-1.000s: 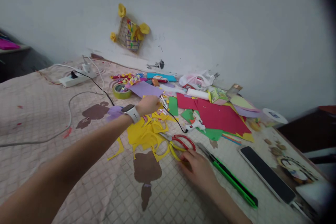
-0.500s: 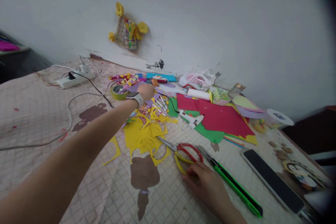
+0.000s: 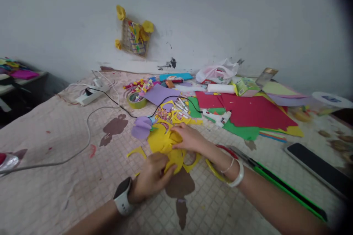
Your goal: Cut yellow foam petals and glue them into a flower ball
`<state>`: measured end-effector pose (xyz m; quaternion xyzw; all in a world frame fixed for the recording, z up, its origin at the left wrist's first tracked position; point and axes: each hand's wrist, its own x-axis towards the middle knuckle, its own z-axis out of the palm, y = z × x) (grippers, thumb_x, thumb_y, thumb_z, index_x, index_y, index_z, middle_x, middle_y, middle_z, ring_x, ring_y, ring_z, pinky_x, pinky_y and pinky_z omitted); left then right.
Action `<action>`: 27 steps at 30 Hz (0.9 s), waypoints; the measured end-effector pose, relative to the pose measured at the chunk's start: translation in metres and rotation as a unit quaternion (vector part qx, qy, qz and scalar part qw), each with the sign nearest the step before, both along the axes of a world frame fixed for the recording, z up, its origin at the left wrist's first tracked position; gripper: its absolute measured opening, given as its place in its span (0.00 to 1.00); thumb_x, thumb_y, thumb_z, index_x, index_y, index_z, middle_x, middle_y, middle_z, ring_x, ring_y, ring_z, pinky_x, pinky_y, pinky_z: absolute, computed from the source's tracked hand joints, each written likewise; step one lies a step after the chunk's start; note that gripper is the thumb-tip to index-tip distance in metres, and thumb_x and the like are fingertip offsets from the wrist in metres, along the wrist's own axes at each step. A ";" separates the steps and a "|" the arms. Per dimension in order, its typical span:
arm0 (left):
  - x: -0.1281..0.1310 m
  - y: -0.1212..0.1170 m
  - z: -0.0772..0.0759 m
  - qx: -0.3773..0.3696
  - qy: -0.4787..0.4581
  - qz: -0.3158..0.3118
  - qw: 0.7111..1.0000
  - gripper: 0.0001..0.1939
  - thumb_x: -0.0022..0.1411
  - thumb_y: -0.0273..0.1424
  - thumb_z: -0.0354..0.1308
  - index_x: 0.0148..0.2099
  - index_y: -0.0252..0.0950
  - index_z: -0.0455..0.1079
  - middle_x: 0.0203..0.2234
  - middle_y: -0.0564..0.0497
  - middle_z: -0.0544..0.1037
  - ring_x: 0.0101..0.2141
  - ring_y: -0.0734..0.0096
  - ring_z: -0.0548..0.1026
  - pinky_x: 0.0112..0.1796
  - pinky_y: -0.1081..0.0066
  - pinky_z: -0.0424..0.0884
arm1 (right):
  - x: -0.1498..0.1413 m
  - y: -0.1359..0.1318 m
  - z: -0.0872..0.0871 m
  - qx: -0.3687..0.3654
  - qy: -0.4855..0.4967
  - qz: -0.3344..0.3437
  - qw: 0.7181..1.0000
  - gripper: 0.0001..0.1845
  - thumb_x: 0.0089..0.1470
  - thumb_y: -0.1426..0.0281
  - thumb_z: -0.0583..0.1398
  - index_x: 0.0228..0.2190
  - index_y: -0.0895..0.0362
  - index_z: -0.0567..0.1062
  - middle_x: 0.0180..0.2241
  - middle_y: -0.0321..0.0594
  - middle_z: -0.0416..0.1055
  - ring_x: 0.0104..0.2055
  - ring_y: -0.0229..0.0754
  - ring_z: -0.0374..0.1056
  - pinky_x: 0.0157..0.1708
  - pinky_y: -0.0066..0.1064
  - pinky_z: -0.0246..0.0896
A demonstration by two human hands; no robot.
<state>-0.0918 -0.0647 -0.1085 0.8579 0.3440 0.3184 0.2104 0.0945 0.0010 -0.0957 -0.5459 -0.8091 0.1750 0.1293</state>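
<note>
Over the pile of yellow paper scraps (image 3: 157, 137), my two hands work close together. My left hand (image 3: 151, 178), with a watch on its wrist, has its fingers curled and its thumb pressed on a yellow paper piece (image 3: 174, 162). From the other side, my right hand (image 3: 190, 139) pinches yellow paper between thumb and fingers. Where one sheet ends and another begins is hard to make out. Beside the pile lies a purple paper piece with rounded petals (image 3: 141, 127). Scissors with red and yellow handles (image 3: 216, 170) lie partly hidden under my right forearm.
A green utility knife (image 3: 289, 187) and a phone (image 3: 317, 167) lie at the right. Farther back are a white glue gun (image 3: 217, 117), red paper sheets (image 3: 253, 112), a tape roll (image 3: 137, 101) and a plastic bag (image 3: 217, 71). Cables run from a power strip (image 3: 93, 95).
My left hand has come back from the far pile to the yellow paper. My right hand has left the scissors and taken hold of yellow paper. The petalled purple piece now shows beside the scraps.
</note>
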 end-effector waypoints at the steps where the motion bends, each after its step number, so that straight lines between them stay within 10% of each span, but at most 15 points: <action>1: -0.001 -0.004 -0.006 0.011 0.004 -0.038 0.999 0.17 0.64 0.29 0.49 0.22 0.36 0.62 0.16 0.51 0.68 0.21 0.73 0.67 0.25 0.71 0.59 | -0.002 0.008 -0.003 -0.014 0.002 0.009 1.000 0.18 0.45 0.68 0.68 0.40 0.55 0.75 0.40 0.42 0.72 0.42 0.46 0.69 0.40 0.35 0.64; 9: 0.000 -0.012 -0.002 0.001 0.009 -0.128 0.992 0.16 0.63 0.27 0.48 0.22 0.36 0.63 0.16 0.51 0.70 0.20 0.74 0.66 0.25 0.70 0.57 | 0.015 0.059 0.004 -0.112 0.027 0.002 0.993 0.10 0.59 0.67 0.59 0.40 0.60 0.73 0.38 0.39 0.73 0.35 0.39 0.71 0.34 0.35 0.70; 15: -0.008 -0.002 -0.004 -0.272 -0.051 -0.043 0.960 0.17 0.64 0.39 0.50 0.27 0.34 0.66 0.21 0.51 0.71 0.23 0.73 0.67 0.24 0.73 0.60 | 0.025 0.076 0.037 -0.012 0.068 -0.113 0.991 0.23 0.51 0.72 0.64 0.49 0.60 0.69 0.45 0.47 0.71 0.42 0.49 0.70 0.40 0.39 0.64; 19: -0.008 0.007 -0.005 -0.425 -0.160 -0.024 0.891 0.16 0.61 0.43 0.54 0.32 0.33 0.66 0.22 0.54 0.69 0.23 0.75 0.65 0.23 0.75 0.59 | 0.011 0.027 0.047 -0.001 0.110 -0.094 0.990 0.21 0.54 0.67 0.60 0.50 0.57 0.69 0.44 0.45 0.71 0.40 0.46 0.70 0.37 0.35 0.64; 22: -0.008 0.009 -0.003 -0.464 -0.187 -0.028 0.865 0.17 0.57 0.43 0.58 0.30 0.33 0.66 0.19 0.57 0.65 0.21 0.78 0.61 0.21 0.77 0.56 | 0.002 -0.027 0.041 -0.166 0.177 0.027 0.970 0.10 0.55 0.63 0.60 0.36 0.54 0.77 0.26 0.33 0.73 0.28 0.37 0.69 0.25 0.25 0.62; 27: -0.006 0.007 0.000 -0.508 -0.214 -0.060 0.833 0.16 0.55 0.41 0.61 0.29 0.34 0.64 0.19 0.59 0.63 0.20 0.80 0.59 0.21 0.78 0.55 | 0.000 -0.087 0.017 -0.229 0.282 -0.067 0.929 0.10 0.53 0.66 0.59 0.22 0.56 0.71 0.20 0.29 0.63 0.22 0.33 0.58 0.21 0.24 0.52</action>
